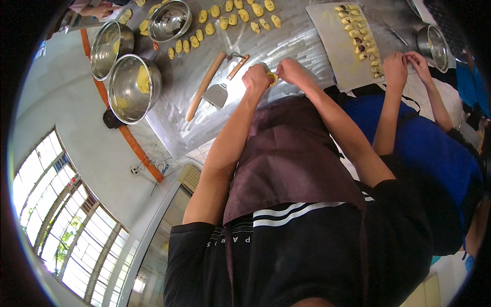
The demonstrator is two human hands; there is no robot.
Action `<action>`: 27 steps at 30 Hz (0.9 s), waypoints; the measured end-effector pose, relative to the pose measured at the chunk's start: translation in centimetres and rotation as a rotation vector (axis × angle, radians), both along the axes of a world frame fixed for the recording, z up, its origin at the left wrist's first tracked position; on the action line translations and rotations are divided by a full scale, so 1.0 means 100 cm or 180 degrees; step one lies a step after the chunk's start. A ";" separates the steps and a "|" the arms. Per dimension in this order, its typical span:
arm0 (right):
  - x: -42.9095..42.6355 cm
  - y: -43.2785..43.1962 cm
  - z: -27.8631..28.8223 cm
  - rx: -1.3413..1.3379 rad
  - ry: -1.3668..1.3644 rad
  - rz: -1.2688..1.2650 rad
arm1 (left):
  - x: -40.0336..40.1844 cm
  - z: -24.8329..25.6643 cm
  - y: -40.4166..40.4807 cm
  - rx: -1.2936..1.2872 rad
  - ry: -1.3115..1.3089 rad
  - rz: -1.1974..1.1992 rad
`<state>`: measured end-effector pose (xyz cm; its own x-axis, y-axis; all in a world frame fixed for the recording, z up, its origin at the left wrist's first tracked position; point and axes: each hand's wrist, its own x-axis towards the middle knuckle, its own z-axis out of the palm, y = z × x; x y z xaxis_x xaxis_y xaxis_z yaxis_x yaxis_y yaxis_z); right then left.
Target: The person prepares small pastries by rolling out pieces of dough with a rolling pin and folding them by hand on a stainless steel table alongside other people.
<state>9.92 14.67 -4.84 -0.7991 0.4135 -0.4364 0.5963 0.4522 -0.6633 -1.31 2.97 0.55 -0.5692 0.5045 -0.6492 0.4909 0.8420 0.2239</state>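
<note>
Both my hands are raised just above the near edge of the stainless steel table (307,42). My left hand (256,78) grips a small piece of yellow dough (273,79), whose curved edge shows beside the fingers. Against the dough's right edge, the fingertips of my right hand (291,72) are pinched together. To the left of my hands lie a wooden rolling pin (206,86) and a metal dough scraper (217,95) with a wooden handle. Beyond them, shaped yellow dough pieces (223,23) with dark stripes lie in loose rows.
Steel bowls (152,84) line the left side, one with yellow dough (143,79). At right, a pale board (333,53) carries rows of small pieces. A co-worker's hands (396,71) work close beside it, near a whisk (395,34) and another steel bowl (437,48).
</note>
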 end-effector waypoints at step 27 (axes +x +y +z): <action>-0.007 -0.008 -0.010 -0.0056 0.0207 0.0296 | -0.031 -0.022 -0.006 -0.0509 -0.0192 -0.0285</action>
<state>9.27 13.88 -5.88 -0.8605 0.3291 -0.3889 0.5078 0.4915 -0.7075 -4.40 2.37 -1.70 -0.4843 0.4389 -0.7568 0.5550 0.8228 0.1220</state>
